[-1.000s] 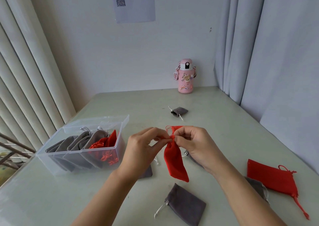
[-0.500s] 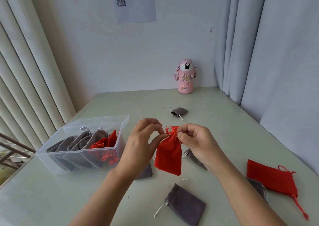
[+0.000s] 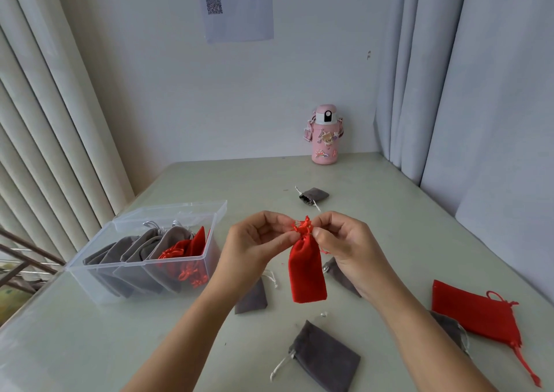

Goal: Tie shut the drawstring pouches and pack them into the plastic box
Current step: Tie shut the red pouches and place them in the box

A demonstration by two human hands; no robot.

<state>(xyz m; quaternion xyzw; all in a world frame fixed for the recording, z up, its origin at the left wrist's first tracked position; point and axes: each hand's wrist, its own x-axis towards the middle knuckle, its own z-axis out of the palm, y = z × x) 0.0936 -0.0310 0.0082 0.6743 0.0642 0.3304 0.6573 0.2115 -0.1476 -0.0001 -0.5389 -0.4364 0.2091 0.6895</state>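
Observation:
A red drawstring pouch (image 3: 306,268) hangs above the table's middle, its neck gathered. My left hand (image 3: 254,243) and my right hand (image 3: 344,241) each pinch the red cord at its top from either side. The clear plastic box (image 3: 144,283) stands open at the left, holding several grey pouches and a few red ones. Loose on the table lie a grey pouch (image 3: 325,358) near the front, another grey pouch (image 3: 251,298) under my left wrist, a small grey pouch (image 3: 314,195) further back, and a flat red pouch (image 3: 476,313) at the right.
A pink bottle (image 3: 325,135) stands against the back wall. Curtains hang along the right side and vertical blinds along the left. Two more grey pouches (image 3: 449,328) lie partly hidden by my right forearm.
The red pouch's neck has been drawn tight and the cords bunched at the top. The pouch swung from slanting left to hanging straight down, and my hands rose slightly.

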